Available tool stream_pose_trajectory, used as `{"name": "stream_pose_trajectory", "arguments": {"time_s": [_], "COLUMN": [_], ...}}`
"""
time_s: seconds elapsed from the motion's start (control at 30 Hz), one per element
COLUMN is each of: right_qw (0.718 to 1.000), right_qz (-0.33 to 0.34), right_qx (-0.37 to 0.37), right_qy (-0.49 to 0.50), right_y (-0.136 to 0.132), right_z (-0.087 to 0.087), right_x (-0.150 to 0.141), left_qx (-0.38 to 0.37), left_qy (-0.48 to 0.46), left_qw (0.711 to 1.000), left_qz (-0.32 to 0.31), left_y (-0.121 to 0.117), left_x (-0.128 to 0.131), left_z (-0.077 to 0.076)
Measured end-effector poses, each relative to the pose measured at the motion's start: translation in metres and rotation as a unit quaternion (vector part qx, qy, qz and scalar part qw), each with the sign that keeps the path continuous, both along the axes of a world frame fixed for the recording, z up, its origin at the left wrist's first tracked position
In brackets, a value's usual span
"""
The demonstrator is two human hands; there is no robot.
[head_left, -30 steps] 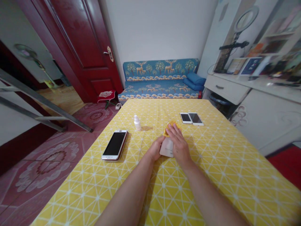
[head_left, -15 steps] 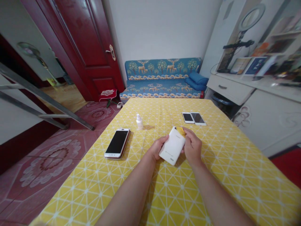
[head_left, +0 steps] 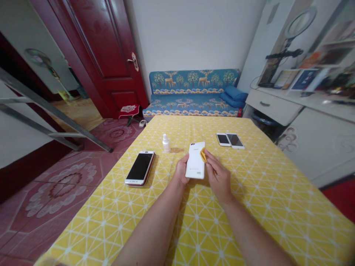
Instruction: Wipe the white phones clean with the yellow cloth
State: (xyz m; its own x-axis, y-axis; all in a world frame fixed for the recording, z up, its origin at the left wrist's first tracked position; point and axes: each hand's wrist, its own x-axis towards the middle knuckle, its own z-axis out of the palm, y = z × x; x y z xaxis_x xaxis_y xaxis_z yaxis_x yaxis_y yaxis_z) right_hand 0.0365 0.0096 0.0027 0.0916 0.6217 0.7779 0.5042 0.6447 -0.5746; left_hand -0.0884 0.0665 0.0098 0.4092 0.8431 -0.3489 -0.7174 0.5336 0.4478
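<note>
A white smartphone is held above the table with its back towards me, camera end up. My left hand is closed on its left edge, with the fingers hidden behind it. A small yellow cloth is pinched in my right hand and touches the phone's right edge. To the left lies a larger white phone, screen up. A small white bottle stands upright beyond it. Two more white phones, a smaller one and a larger one, lie side by side, screens up, at the far right.
A yellow patterned cloth covers the table. Behind it is a blue sofa. A white cabinet stands to the right. A metal ladder-like frame, a red stool and a red door are to the left.
The phone has turned more upright and shifted slightly left and up. My right hand has brought the cloth from the phone's top right corner down to its right edge. My view has shifted slightly.
</note>
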Motion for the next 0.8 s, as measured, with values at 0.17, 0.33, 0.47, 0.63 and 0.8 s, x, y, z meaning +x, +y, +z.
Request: {"name": "stream_pose_trajectory", "arguments": {"time_s": [0.17,0.33,0.47,0.63,0.8], "right_qw": [0.998,0.991,0.982,0.981,0.983], "right_qz": [0.034,0.087,0.133,0.138,0.124], "right_qx": [0.014,0.045,0.068,0.074,0.073], "right_qy": [-0.043,-0.091,-0.113,-0.115,-0.113], "right_y": [-0.011,-0.019,-0.020,-0.020,-0.017], "right_z": [0.002,0.007,0.009,0.009,0.008], "right_x": [-0.009,-0.009,-0.008,-0.010,-0.012], "left_qx": [-0.011,-0.005,0.005,0.021,0.027], "left_qy": [0.015,0.013,0.015,0.015,0.025], "left_qw": [0.998,0.995,0.993,0.995,0.997], "left_qz": [0.065,0.103,0.113,0.096,0.066], "left_y": [0.004,0.005,0.003,-0.003,-0.006], "left_x": [-0.001,0.000,0.001,0.003,0.004], "left_z": [0.003,0.000,-0.001,0.004,0.004]}}
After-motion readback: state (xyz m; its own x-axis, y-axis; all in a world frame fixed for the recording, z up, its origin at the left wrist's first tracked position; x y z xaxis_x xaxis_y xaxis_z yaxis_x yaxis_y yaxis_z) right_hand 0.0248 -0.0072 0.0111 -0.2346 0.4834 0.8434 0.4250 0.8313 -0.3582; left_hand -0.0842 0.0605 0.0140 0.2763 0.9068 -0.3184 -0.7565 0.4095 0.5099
